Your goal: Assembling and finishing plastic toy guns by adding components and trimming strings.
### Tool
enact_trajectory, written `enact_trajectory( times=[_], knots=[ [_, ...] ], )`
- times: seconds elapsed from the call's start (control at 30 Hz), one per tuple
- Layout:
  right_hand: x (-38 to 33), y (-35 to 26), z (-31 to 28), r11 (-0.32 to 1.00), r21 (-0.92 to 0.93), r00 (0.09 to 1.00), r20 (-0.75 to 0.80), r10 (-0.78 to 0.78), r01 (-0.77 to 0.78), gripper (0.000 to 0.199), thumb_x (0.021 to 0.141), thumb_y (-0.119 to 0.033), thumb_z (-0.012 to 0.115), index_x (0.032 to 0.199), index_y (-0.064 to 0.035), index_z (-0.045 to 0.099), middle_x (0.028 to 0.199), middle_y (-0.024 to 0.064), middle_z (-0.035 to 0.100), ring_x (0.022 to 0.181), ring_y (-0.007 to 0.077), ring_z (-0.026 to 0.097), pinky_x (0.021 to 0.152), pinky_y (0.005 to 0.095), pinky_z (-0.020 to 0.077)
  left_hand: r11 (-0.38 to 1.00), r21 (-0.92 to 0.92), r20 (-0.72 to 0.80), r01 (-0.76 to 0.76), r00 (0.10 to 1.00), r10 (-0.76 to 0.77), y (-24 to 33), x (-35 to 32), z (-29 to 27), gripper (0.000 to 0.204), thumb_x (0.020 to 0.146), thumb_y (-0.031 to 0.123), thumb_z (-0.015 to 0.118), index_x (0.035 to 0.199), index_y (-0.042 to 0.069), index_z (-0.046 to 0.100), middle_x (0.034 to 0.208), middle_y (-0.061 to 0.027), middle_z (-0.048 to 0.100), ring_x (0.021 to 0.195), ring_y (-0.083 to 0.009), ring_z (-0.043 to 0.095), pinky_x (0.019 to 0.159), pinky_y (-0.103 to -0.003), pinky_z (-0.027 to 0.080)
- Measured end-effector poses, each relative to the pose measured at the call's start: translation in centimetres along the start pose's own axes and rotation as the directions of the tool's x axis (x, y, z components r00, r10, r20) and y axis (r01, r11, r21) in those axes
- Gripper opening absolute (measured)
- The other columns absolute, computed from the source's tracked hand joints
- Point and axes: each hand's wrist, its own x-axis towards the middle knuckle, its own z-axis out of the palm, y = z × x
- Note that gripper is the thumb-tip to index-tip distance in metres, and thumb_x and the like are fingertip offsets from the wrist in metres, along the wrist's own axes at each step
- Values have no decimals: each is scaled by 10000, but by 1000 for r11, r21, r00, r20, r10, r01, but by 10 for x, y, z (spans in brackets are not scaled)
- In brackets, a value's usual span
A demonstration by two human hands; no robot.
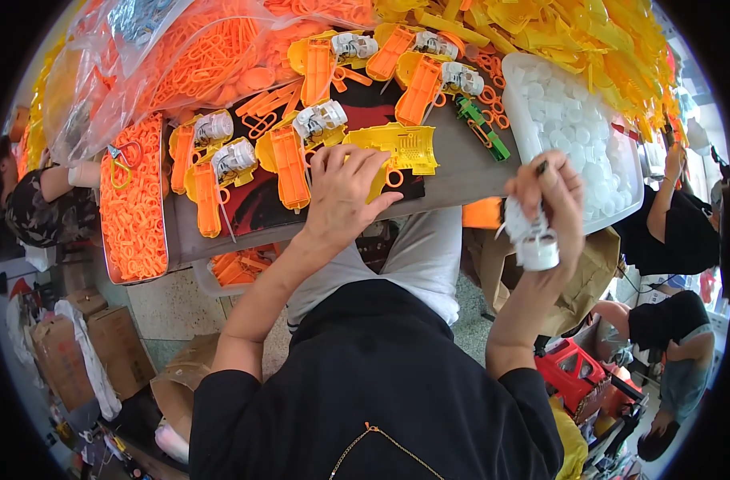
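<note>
My left hand [341, 188] lies over the near left end of a yellow plastic shell half [413, 148], thumb and fingers bent around it. An orange ring [394, 178] shows beside the thumb. Out to the right, off the table edge, my right hand [553, 188] grips a white cylindrical part [537, 250] with a translucent, irregular upper piece. A small dark tip shows between its fingers; I cannot tell what it belongs to. Left of the shell lies a yellow-and-orange assembly [289, 164] with a white cylinder [318, 120]. Several similar assemblies lie around the table.
Clear plastic bags of orange parts [205, 68] and a heap of yellow shells [557, 40] fill the back. A white bin [577, 88] of translucent pieces stands right, near a green part [483, 128]. At left, scissors [122, 166] lie on a tray [166, 216] of orange rings.
</note>
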Motion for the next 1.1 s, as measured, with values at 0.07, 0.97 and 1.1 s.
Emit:
enact_trajectory(
  times=[0.07,0.97,1.1],
  knots=[
    [21,-25,14,930,-367,1000,-6,13,-15,119,987,-107,584,975,-1,634,643,19,551,547,59,467,625,250,463,998,58,19,38,999,-39,3,-2,10,479,772,279,803,1195,104,662,1089,-31,650,1074,-238,547,1014,-444,326],
    [69,91,19,452,-858,928,342,148,244,209,841,-129,753,843,32,620,763,103,614,639,193,572,598,333,464,966,-200,-90,162,979,-183,-6,-5,41,496,675,154,871,1098,77,626,938,-47,650,972,-253,594,1053,-471,303],
    [69,95,18,378,-852,902,422,89,362,201,839,-119,748,829,34,618,765,98,619,632,192,566,587,332,456,968,-197,-110,153,978,-177,-7,-6,42,502,668,154,875,1096,75,626,955,-49,645,978,-252,589,1057,-470,301]
  ],
)
